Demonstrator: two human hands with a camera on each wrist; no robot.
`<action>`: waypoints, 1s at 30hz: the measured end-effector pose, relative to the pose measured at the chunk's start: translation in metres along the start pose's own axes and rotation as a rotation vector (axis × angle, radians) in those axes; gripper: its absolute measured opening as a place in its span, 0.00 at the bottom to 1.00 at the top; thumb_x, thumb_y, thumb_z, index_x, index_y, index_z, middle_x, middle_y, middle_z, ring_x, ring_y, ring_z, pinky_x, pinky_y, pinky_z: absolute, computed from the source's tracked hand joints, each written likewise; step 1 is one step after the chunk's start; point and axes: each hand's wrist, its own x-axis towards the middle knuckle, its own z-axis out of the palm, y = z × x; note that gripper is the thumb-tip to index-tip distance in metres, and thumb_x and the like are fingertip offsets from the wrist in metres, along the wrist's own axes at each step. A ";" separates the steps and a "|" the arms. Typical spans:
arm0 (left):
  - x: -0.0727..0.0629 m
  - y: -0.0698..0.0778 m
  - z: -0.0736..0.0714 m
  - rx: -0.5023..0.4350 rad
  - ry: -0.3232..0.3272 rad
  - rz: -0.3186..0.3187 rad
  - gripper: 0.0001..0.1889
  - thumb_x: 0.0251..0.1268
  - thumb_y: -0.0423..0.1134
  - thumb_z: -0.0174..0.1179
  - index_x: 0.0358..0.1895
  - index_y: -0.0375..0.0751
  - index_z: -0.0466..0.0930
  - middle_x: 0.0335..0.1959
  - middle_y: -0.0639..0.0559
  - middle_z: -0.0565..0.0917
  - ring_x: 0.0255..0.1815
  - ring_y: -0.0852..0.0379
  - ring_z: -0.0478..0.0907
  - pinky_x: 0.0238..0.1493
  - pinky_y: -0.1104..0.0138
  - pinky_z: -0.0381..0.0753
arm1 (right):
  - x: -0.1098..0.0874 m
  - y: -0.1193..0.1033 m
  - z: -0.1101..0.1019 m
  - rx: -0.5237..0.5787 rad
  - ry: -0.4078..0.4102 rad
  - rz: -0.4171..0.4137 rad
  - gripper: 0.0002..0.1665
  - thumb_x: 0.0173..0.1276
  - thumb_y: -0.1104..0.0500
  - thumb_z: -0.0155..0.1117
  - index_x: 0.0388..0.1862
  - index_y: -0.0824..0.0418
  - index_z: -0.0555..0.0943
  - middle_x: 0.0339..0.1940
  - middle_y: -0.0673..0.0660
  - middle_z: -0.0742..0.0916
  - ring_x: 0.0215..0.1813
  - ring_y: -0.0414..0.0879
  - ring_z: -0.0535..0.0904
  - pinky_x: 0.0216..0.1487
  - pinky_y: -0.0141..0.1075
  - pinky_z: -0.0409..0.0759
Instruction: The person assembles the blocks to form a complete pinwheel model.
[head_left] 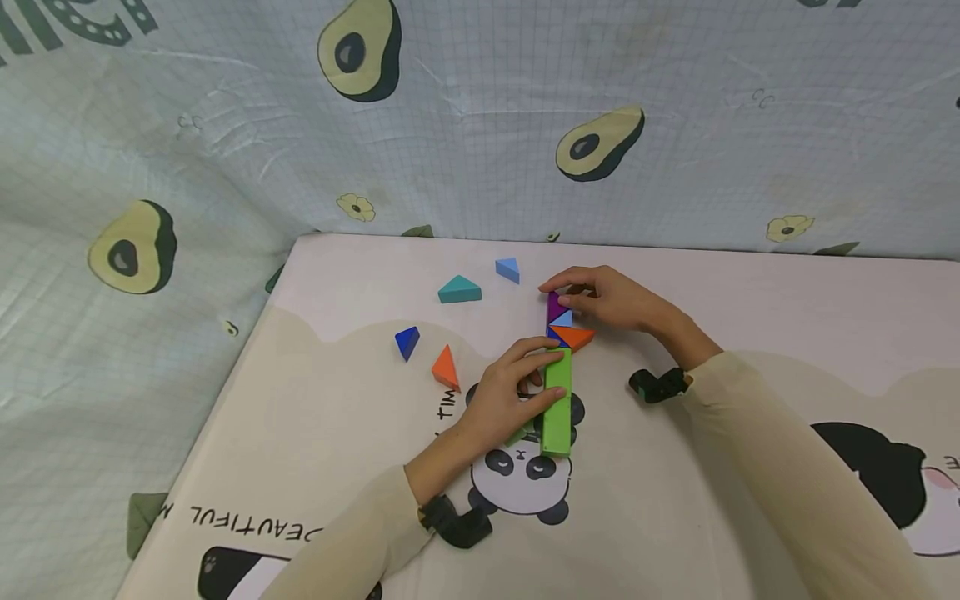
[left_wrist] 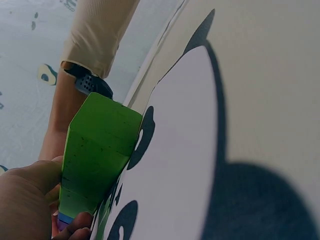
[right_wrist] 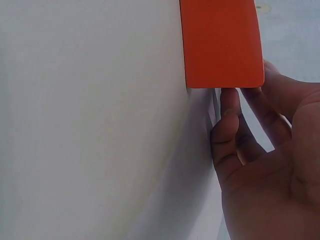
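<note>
A row of blocks runs away from me on the table. Nearest is a long green block (head_left: 557,412); my left hand (head_left: 504,398) holds it, thumb and fingers on it. Beyond the green block sit a dark blue triangular block (head_left: 552,335), an orange triangular block (head_left: 576,336) that juts out to the right, and a light blue triangular block (head_left: 562,319). At the far end my right hand (head_left: 611,298) pinches a purple triangular block (head_left: 555,307) between thumb and fingers. In the right wrist view the orange block (right_wrist: 222,45) hides the fingertips in part.
Left of the row lie loose triangular blocks: teal (head_left: 460,290), light blue (head_left: 507,269), dark blue (head_left: 407,342) and orange (head_left: 446,367). A printed panda (head_left: 521,485) marks the tablecloth. Behind the table's far edge hangs an avocado-patterned sheet (head_left: 480,167).
</note>
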 end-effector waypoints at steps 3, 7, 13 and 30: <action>0.000 0.000 0.000 -0.001 0.002 0.001 0.21 0.61 0.37 0.66 0.58 0.37 0.78 0.63 0.53 0.71 0.37 0.59 0.72 0.36 0.71 0.74 | 0.001 0.000 0.000 0.003 -0.004 0.001 0.19 0.73 0.61 0.54 0.61 0.56 0.78 0.58 0.55 0.80 0.48 0.49 0.73 0.47 0.43 0.72; 0.000 0.000 0.000 0.001 0.002 -0.003 0.21 0.61 0.37 0.66 0.58 0.37 0.78 0.63 0.53 0.71 0.36 0.59 0.72 0.36 0.72 0.74 | 0.001 -0.001 0.000 0.004 -0.004 0.004 0.19 0.74 0.60 0.54 0.62 0.56 0.77 0.59 0.55 0.79 0.49 0.49 0.73 0.48 0.43 0.72; 0.000 -0.001 -0.001 -0.002 -0.006 -0.010 0.21 0.61 0.37 0.65 0.58 0.37 0.78 0.63 0.53 0.71 0.37 0.58 0.72 0.36 0.72 0.74 | 0.000 -0.001 0.000 -0.005 0.032 0.003 0.19 0.74 0.58 0.55 0.62 0.56 0.77 0.60 0.55 0.78 0.51 0.50 0.76 0.50 0.46 0.75; -0.002 -0.003 0.000 -0.062 0.073 0.016 0.20 0.63 0.37 0.64 0.58 0.38 0.78 0.61 0.50 0.72 0.37 0.57 0.72 0.36 0.70 0.74 | -0.032 -0.027 0.026 -0.025 0.490 -0.164 0.16 0.69 0.56 0.61 0.54 0.52 0.81 0.56 0.48 0.81 0.54 0.46 0.71 0.46 0.44 0.68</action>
